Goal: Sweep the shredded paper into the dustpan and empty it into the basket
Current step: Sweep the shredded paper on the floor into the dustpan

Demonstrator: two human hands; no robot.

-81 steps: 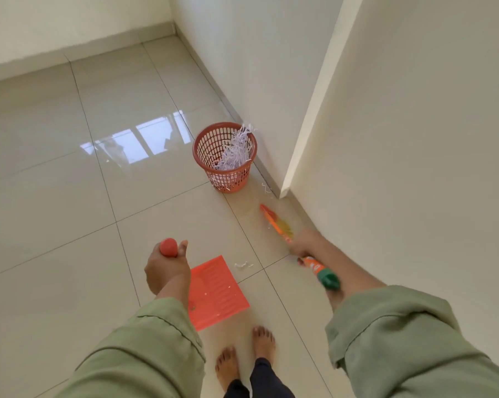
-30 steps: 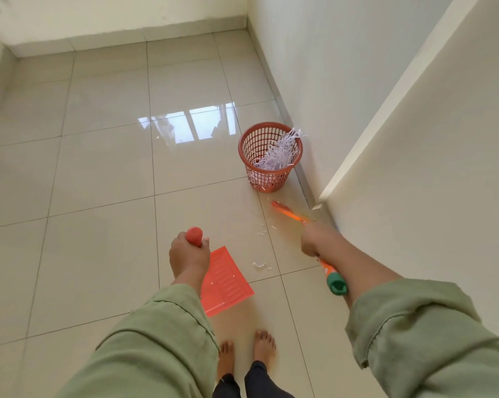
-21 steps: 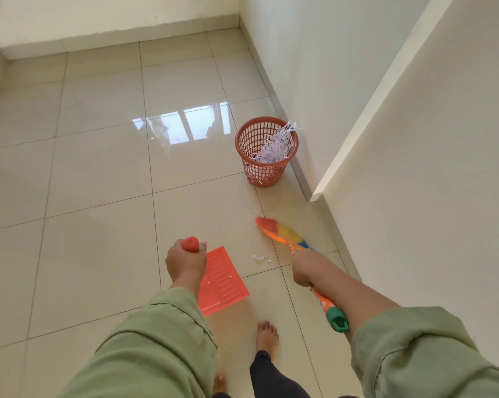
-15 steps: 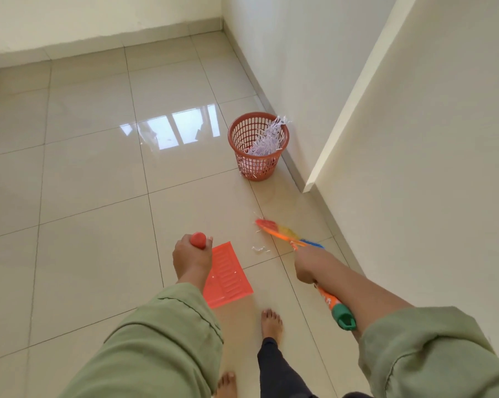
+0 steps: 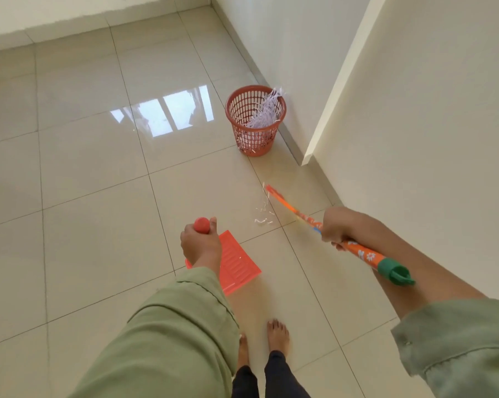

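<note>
My left hand [image 5: 200,246] grips the red knob of the orange dustpan [image 5: 236,264], whose pan rests on the tiled floor just ahead of my bare feet. My right hand [image 5: 336,226] holds the orange, flower-printed broom [image 5: 360,251] with a green cap; its blurred head [image 5: 277,195] reaches toward the floor near the wall. A few white strips of shredded paper [image 5: 262,215] lie between the broom head and the dustpan. The orange mesh basket [image 5: 255,122] stands by the wall, with shredded paper piled inside and spilling over its rim.
A cream wall with a projecting corner [image 5: 308,156] runs along the right, close to the broom. Glossy beige tiles [image 5: 93,182] spread to the left, reflecting a window. My bare feet [image 5: 277,334] stand just behind the dustpan.
The broom head has swung back toward the wall, away from the dustpan, leaving paper strips exposed on the floor. The view has shifted slightly; the dustpan stays put.
</note>
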